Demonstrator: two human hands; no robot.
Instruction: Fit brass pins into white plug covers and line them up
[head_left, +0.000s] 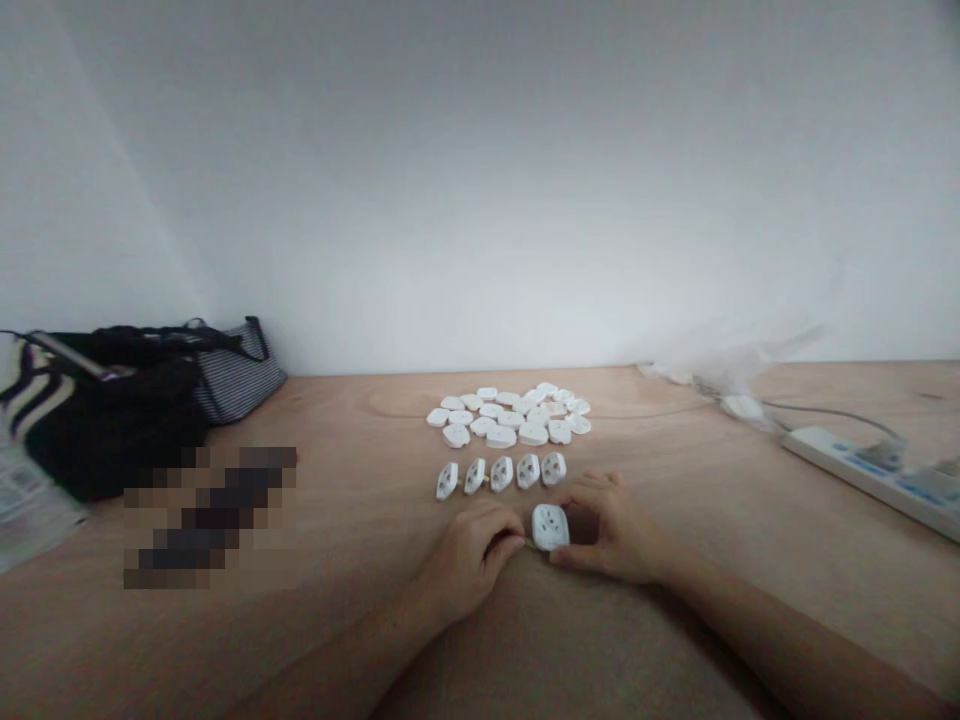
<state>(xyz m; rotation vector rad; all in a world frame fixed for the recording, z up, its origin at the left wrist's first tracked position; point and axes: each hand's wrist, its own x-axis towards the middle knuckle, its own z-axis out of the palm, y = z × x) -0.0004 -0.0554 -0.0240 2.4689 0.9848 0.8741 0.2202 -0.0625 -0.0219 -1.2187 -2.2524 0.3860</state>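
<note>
My right hand (pixel 616 530) grips a white plug adapter (pixel 550 527) at its right side, thumb below and fingers curled above. The adapter's face, with several dark holes, is turned towards me. Just left of it, my left hand (pixel 480 550) is closed in a pinch with thumb and forefinger together. A thin yellowish bit shows between those fingertips and the adapter, too small to name. Beyond the hands stands a row of several similar adapters (pixel 501 474), tilted, with small yellowish pieces between some of them.
Behind the row lies a loose cluster of white adapter pieces (pixel 501 436). A white power strip (pixel 840 460) with a grey cable and clear plastic wrap (pixel 739 365) are at the right. Dark bags (pixel 112 420) and a blurred-out patch (pixel 217 515) occupy the left of the wooden table (pixel 360 640).
</note>
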